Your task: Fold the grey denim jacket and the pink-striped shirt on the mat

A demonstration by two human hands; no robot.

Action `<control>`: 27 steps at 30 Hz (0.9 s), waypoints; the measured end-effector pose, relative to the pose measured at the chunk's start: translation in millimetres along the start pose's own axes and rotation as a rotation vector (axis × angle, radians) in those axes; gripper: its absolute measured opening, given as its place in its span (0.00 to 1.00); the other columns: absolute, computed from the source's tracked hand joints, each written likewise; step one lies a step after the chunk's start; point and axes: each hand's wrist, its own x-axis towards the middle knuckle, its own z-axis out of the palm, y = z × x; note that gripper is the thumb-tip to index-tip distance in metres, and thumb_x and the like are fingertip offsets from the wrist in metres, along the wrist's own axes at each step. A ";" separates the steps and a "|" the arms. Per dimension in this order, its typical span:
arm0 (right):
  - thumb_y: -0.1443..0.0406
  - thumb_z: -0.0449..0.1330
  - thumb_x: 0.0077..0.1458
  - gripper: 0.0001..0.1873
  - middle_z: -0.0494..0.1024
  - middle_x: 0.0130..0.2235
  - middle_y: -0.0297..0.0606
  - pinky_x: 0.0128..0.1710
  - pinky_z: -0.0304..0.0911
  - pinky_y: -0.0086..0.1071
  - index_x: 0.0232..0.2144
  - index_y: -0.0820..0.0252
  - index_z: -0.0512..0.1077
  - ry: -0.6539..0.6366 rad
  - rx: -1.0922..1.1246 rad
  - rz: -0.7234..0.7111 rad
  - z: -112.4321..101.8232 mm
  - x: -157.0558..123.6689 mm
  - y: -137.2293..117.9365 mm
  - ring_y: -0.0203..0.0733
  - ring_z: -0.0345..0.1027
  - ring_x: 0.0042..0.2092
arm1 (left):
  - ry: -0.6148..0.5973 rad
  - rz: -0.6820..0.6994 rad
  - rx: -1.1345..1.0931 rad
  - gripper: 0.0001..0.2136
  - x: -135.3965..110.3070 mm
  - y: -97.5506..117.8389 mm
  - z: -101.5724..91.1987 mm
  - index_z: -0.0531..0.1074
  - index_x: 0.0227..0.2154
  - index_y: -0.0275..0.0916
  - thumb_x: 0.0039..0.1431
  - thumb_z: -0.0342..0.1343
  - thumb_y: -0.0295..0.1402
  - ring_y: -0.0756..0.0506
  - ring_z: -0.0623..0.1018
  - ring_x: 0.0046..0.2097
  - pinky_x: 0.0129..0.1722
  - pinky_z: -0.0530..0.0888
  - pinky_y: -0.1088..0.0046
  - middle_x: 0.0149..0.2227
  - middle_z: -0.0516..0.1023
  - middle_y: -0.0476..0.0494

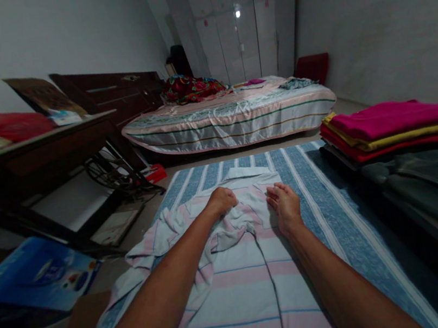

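Observation:
A pale shirt [243,297] with pink bands and thin blue lines lies on a blue-and-white striped cloth [309,189]. Its collar end points away from me. The left side of the garment is bunched and creased, and a dark line runs down its lower middle. My left hand [221,201] is closed in a pinch on the raised folds near the upper middle. My right hand [287,206] hovers at or just over the garment's right edge, fingers loosely bent and apart; nothing shows in it.
Folded pink, yellow and red cloths [402,123] are stacked at right, beside dark folded cloth [435,181]. A bed [228,118] stands ahead. To the left are a table with a treadle frame [108,167] and a blue box [42,275].

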 end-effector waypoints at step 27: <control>0.61 0.60 0.37 0.16 0.74 0.29 0.32 0.29 0.66 0.26 0.33 0.58 0.67 -0.017 0.012 0.002 -1.3 4.9 2.3 0.35 0.70 0.32 | 0.007 0.161 0.059 0.05 36.1 56.0 25.9 0.75 0.23 0.36 0.39 0.62 0.29 0.48 0.73 0.26 0.24 0.65 0.77 0.20 0.73 0.50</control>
